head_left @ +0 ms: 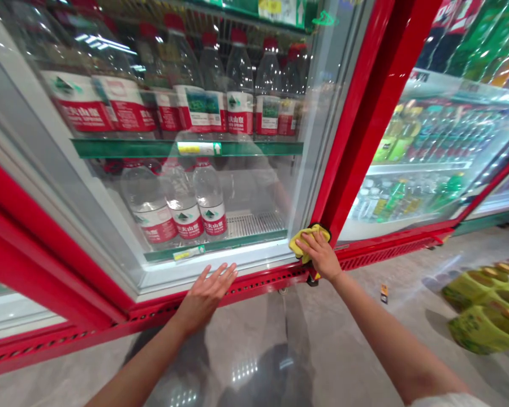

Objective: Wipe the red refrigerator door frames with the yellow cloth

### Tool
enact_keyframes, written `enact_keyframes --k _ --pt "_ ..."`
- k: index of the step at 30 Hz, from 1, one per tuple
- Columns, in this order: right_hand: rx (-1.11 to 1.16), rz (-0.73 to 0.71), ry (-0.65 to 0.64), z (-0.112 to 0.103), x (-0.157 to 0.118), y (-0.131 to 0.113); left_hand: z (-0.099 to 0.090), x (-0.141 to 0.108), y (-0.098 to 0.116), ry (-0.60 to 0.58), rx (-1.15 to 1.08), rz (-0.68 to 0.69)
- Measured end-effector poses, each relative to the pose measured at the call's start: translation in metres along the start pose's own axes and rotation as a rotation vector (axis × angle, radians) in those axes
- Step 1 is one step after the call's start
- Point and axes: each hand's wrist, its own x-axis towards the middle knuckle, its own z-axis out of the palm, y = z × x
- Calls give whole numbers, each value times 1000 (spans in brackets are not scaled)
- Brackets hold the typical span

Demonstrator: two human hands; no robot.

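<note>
Right hand: fingers spread flat over a yellow cloth, pressing it to the lower right corner of the glass door, where the red frame meets the bottom edge. Left hand: empty, palm down, fingers slightly spread, at the door's bottom edge, left of the cloth; whether it bears weight cannot be told. Behind the glass, three large water bottles stand on the bottom shelf, left of its bare wire rack. Red-capped bottles line the green-edged shelf above. Yellow-green packs sit on the grey floor, well apart, at right.
</note>
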Motion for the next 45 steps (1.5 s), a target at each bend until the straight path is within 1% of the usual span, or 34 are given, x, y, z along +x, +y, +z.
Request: enact_keyframes --k 2,3,5,7,9,10,12,13,14,16,18,19,20,21,23,25,26,27,28,29,30,32,34,35,36,37,39,40,41,43,44,45 --pt "-9 51 80 -6 27 -4 -3 4 0 29 14 9" --pt "-15 102 146 -7 43 -9 -5 7 0 47 18 10" --pt "-30 208 265 -7 69 -28 -8 15 2 88 22 10" --pt "-57 243 302 -2 80 -49 -10 22 3 129 22 8" --pt "-91 161 244 3 74 -62 -13 27 5 157 22 12" --pt "-107 96 200 4 66 -64 -14 27 6 162 21 18" --pt "-126 -7 125 3 52 -58 -17 25 6 154 21 29" --pt "-126 -21 105 1 49 -54 -18 22 5 144 22 25" --pt "-120 -6 108 -1 50 -51 -19 19 4 134 24 14" --pt "-90 83 177 -3 64 -54 -21 12 -1 118 31 -23" --pt "-60 177 269 -1 84 -71 -21 7 -5 114 40 -64" --pt "-55 197 296 2 92 -83 -21 5 -7 116 46 -79" --pt "-59 187 302 5 98 -95 -21 4 -9 118 51 -90" --pt "-69 145 290 8 99 -104 -21 3 -10 120 56 -96" --pt "-99 -23 212 11 88 -113 -21 2 -11 117 62 -95" --pt "-130 -193 91 9 69 -104 -22 -2 -13 105 64 -91" --pt "-142 -229 40 6 61 -97 -24 -5 -13 98 65 -92" --pt "-152 -229 12 4 55 -88 -25 -8 -14 92 67 -97" --pt "-157 -198 13 2 54 -83 -26 -11 -16 87 71 -106" --pt "-156 -151 45 0 56 -81 -27 -14 -18 84 75 -119" --pt "-152 -98 96 1 62 -84 -28 -17 -20 83 81 -134" --pt "-133 -2 195 6 80 -104 -30 -20 -24 91 93 -168" --pt "-110 33 215 14 95 -134 -30 -20 -27 106 107 -196" --pt "-100 6 192 18 98 -147 -31 -20 -29 113 115 -206" --pt "-92 -52 154 20 98 -155 -31 -19 -30 120 124 -215" --pt "-87 -134 110 22 95 -158 -32 -19 -31 125 132 -221" --pt "-91 -285 31 19 82 -149 -35 -21 -34 132 142 -233" --pt "-96 -319 13 15 76 -140 -36 -24 -35 133 143 -244" --pt "-101 -321 9 11 72 -130 -38 -27 -37 132 142 -258" --pt "-103 -252 70 5 76 -117 -41 -36 -41 125 134 -292" --pt "-99 -201 122 4 83 -118 -42 -40 -43 120 129 -309" --pt "-90 -149 174 4 93 -125 -44 -44 -45 113 125 -323"
